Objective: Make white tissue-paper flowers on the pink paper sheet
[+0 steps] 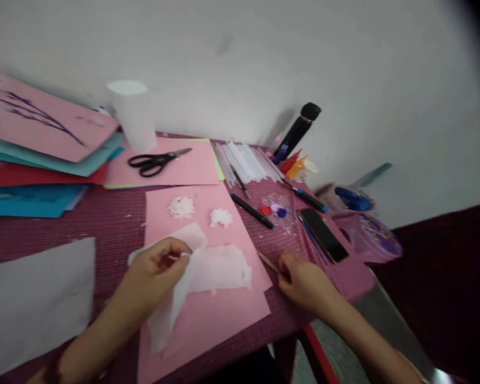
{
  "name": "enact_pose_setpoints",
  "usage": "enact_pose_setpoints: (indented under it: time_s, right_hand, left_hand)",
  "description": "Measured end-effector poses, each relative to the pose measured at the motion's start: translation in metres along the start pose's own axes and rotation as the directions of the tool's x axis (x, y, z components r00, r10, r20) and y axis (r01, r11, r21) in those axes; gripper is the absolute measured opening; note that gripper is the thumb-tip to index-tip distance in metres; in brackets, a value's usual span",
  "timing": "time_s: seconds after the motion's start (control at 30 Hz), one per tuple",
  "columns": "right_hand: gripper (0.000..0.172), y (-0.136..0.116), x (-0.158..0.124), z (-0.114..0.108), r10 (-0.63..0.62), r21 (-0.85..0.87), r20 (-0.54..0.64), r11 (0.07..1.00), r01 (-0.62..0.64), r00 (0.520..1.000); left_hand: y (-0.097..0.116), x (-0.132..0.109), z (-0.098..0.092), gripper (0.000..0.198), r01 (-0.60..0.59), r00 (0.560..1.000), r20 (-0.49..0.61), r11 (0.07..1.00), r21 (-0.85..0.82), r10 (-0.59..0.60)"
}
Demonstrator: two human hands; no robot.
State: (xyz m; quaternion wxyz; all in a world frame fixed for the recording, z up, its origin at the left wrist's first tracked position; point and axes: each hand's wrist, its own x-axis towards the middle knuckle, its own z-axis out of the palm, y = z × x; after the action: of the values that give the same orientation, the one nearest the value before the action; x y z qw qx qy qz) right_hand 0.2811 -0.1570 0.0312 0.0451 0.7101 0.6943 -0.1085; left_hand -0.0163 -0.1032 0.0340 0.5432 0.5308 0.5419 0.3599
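Observation:
My left hand [162, 269] pinches a sheet of thin white tissue paper [192, 233], its folds hanging down over pink paper [208, 330]. Another piece of white tissue [224, 269] lies flat just to the right. Past the sheet's right edge, my right hand [304, 280] is closed on the end of a thin tan stick [267, 261], low over the tablecloth. On the pink paper above the tissue sit two small piles of white shreds, the left pile [181, 207] and the right pile [221, 217].
Black scissors [156, 161] lie behind on more pink paper, beside a white roll [134, 117]. At right are a marker [252, 210], a paint palette [278, 210], a phone [324, 234] and paint bottles [296, 166]. Coloured cards [48, 122] are stacked at left.

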Motion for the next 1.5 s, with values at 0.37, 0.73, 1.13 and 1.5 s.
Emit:
enact_pose_setpoints:
  time_s: [0.37,0.73,1.13,1.5]
  right_hand:
    - [0.017,-0.019,0.019,-0.039,-0.141,0.999,-0.019,0.030,0.023,0.990]
    - [0.030,-0.115,0.080,-0.002,-0.331,0.982,-0.181,-0.117,0.150,0.926]
    - [0.020,-0.111,0.093,0.013,-0.286,0.992,-0.125,-0.055,0.114,0.950]
    - [0.021,-0.117,0.091,0.011,-0.281,0.987,-0.159,-0.023,0.159,0.946]
  left_hand:
    - [-0.008,0.000,0.000,0.011,-0.063,0.998,-0.006,0.997,-0.049,0.063]
    - [-0.015,0.008,-0.005,0.020,0.164,0.985,0.074,0.972,-0.167,-0.154]
    - [-0.006,0.009,0.000,0.024,0.220,0.952,0.226,0.975,-0.031,-0.207]
    - [-0.010,0.010,0.001,0.021,0.232,0.941,0.274,0.968,-0.097,-0.198]
